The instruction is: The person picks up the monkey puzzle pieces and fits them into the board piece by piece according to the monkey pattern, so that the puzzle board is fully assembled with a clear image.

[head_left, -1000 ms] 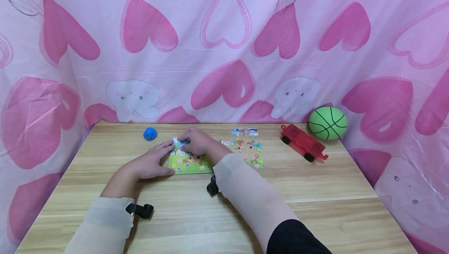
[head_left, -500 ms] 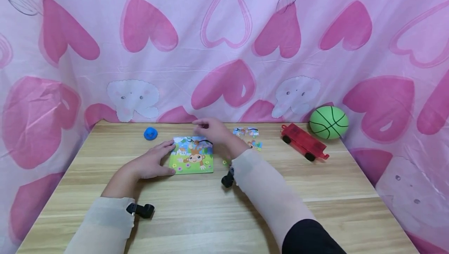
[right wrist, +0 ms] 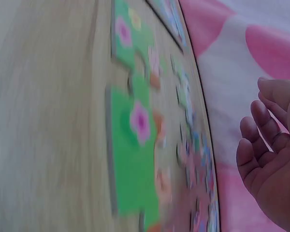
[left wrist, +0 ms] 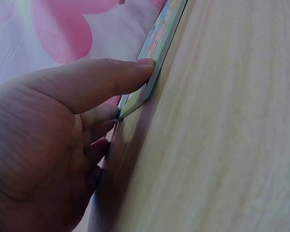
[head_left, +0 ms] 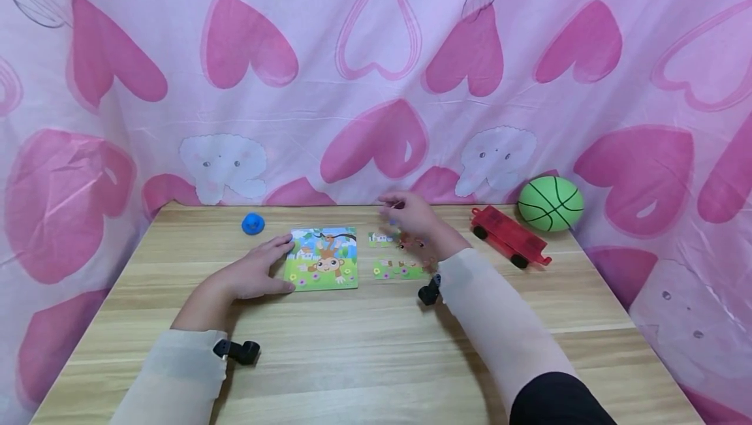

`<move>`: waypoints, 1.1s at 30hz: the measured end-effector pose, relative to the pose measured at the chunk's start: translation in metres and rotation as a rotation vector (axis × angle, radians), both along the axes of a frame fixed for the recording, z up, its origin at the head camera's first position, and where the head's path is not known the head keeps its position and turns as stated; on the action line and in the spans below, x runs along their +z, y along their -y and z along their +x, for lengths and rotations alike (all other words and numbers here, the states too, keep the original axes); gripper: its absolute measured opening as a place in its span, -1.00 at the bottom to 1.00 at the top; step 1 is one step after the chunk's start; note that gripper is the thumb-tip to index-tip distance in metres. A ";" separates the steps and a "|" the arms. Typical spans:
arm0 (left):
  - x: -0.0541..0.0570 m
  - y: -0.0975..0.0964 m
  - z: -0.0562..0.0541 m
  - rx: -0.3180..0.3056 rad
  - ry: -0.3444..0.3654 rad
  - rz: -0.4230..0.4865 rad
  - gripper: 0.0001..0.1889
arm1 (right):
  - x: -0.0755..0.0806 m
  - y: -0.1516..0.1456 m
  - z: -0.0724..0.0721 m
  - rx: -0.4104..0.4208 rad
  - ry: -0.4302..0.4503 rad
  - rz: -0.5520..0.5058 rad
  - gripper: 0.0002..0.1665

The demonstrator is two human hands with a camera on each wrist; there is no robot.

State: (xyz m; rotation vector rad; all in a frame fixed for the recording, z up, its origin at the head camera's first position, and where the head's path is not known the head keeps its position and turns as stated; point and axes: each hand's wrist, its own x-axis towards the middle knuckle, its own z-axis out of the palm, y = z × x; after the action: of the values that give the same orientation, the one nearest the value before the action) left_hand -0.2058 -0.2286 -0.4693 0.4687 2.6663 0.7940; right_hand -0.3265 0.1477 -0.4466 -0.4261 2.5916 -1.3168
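A square monkey jigsaw puzzle (head_left: 324,260) lies flat on the table, left of centre. My left hand (head_left: 255,273) rests at its left edge, fingertips by the upper corner and thumb at the lower one; the left wrist view shows the thumb (left wrist: 106,79) pressing near the corner. To the right, my right hand (head_left: 414,217) hovers over several loose jigsaw pieces (head_left: 384,271), partly hiding them. In the right wrist view its fingers (right wrist: 258,133) are loosely bent with nothing between them, and a green piece with a pink flower (right wrist: 130,169) lies below.
At the back right stand a red toy wagon (head_left: 508,237) with black wheels and a green ball (head_left: 550,204) with black lines. A small blue object (head_left: 252,223) sits behind the left hand. A pink heart-patterned cloth (head_left: 376,138) hangs behind the wooden table (head_left: 341,366).
My right hand has lifted off the puzzle's upper part and moved right, over the loose pieces. The puzzle's upper area and more pieces now show. My left hand has stayed put.
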 end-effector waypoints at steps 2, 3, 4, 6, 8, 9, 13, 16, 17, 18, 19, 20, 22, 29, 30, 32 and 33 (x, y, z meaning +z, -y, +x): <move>0.000 0.000 -0.001 -0.001 -0.001 -0.001 0.06 | -0.002 -0.009 -0.001 -0.013 0.009 -0.003 -0.46; 0.000 0.000 -0.001 -0.001 -0.001 -0.001 0.06 | -0.002 -0.013 -0.002 -0.016 0.005 0.001 -0.46; 0.000 0.000 -0.001 0.001 0.001 0.000 0.06 | -0.003 -0.017 -0.003 -0.022 0.001 0.007 -0.47; 0.000 0.000 -0.001 0.005 0.006 0.002 0.06 | -0.005 -0.025 -0.004 -0.031 -0.001 0.021 -0.48; 0.000 0.000 0.000 0.010 0.012 0.002 0.06 | -0.007 -0.032 -0.006 -0.046 0.015 0.031 -0.49; 0.000 0.000 0.000 0.012 0.015 0.002 0.06 | -0.009 -0.035 -0.007 -0.054 0.026 0.038 -0.50; -0.001 0.000 0.000 0.021 0.014 0.001 0.06 | -0.014 -0.045 -0.011 -0.069 0.058 0.066 -0.51; -0.001 0.000 0.000 0.022 0.009 -0.002 0.06 | -0.017 -0.049 -0.014 -0.070 0.062 0.092 -0.50; -0.001 0.000 0.000 0.022 0.008 -0.003 0.06 | -0.019 -0.051 -0.014 -0.069 0.065 0.095 -0.50; -0.001 0.000 0.000 0.021 0.008 -0.004 0.06 | -0.020 -0.052 -0.015 -0.075 0.070 0.098 -0.50; -0.001 0.000 0.000 0.021 0.010 -0.004 0.07 | -0.021 -0.052 -0.016 -0.079 0.078 0.099 -0.50; 0.000 0.000 0.000 0.022 0.012 -0.003 0.07 | -0.022 -0.053 -0.016 -0.084 0.083 0.104 -0.51; 0.000 -0.001 0.000 0.020 0.016 0.000 0.07 | -0.023 -0.054 -0.016 -0.086 0.090 0.107 -0.51; -0.001 -0.001 0.001 0.023 0.015 0.009 0.06 | -0.026 -0.052 -0.017 -0.075 0.093 0.125 -0.44; -0.001 0.000 0.001 0.023 0.014 0.011 0.06 | -0.026 -0.052 -0.017 -0.076 0.094 0.126 -0.44; -0.002 0.000 0.001 0.018 0.009 0.012 0.07 | -0.027 -0.051 -0.017 -0.077 0.092 0.133 -0.44; -0.003 0.000 0.001 0.016 0.006 0.012 0.07 | -0.027 -0.051 -0.017 -0.077 0.087 0.137 -0.45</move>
State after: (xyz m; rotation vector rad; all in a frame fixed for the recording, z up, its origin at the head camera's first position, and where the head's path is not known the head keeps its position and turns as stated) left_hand -0.2045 -0.2287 -0.4718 0.4483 2.6647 0.8157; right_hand -0.3437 0.1983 -0.4739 -0.2421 2.6282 -1.1435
